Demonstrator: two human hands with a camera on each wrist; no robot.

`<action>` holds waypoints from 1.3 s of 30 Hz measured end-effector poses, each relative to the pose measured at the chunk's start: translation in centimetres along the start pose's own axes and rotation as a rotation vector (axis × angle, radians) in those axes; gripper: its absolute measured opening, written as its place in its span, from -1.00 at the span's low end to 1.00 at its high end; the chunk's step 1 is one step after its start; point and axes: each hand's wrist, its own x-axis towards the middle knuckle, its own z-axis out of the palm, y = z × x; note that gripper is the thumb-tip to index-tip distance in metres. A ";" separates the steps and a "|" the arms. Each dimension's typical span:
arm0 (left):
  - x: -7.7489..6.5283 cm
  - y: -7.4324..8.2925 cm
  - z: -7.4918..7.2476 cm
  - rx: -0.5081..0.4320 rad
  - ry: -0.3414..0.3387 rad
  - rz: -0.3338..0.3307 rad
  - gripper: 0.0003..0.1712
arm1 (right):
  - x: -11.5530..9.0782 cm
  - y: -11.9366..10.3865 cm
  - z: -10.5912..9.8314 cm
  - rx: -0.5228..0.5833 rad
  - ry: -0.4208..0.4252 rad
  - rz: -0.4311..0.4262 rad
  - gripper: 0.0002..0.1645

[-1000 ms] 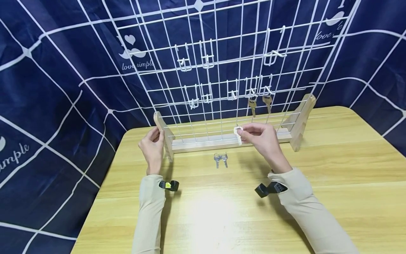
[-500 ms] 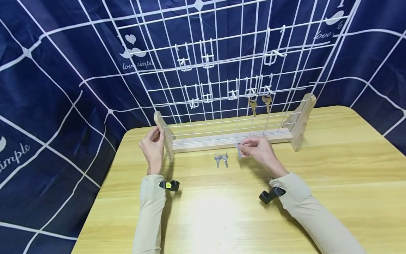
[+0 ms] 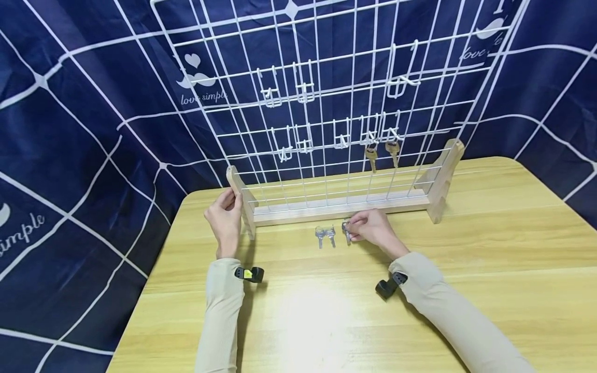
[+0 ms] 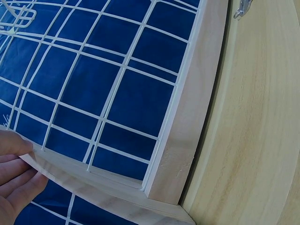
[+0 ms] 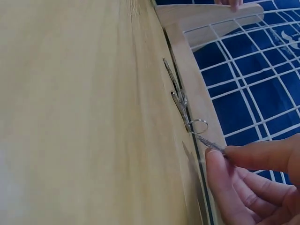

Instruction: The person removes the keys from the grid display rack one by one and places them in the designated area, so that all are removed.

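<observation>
Blue cloth (image 3: 70, 134) backs the head view: two brass keys (image 3: 393, 148) hang centre-right — seemingly done; two silver keys (image 3: 320, 237) lie unhung, centre. Left wrist view: left hand (image 4: 16, 176) pinches a wooden upright (image 4: 77, 179). Right wrist view: right hand (image 5: 258, 183) pinches another unhung silver key (image 5: 211, 143), lower right.

White curly words saying "love simple" (image 3: 214, 97) are sitting under a white heart (image 3: 192, 60) and moustache (image 3: 197, 80) on the dark blue, white-lined cloth (image 3: 28, 140); "simple" (image 3: 23, 229) is showing at left, "love" (image 3: 470, 53) at right.

Beige sleeves (image 3: 223, 321) carry black wrist cameras (image 3: 257, 275), the left marked yellow.
</observation>
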 end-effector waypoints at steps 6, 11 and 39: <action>0.0 -0.1 0.1 0.006 0.004 0.005 -0.74 | 0.7 -0.1 0.6 -0.049 -0.025 0.016 -0.77; 0.0 -0.1 0.1 -0.006 0.001 0.005 -0.75 | 0.9 -0.3 1.0 -0.095 -0.037 0.041 -0.82; 0.0 0.0 0.1 -0.003 0.012 0.001 -0.76 | 0.6 -0.9 1.5 -0.205 -0.019 0.052 -0.66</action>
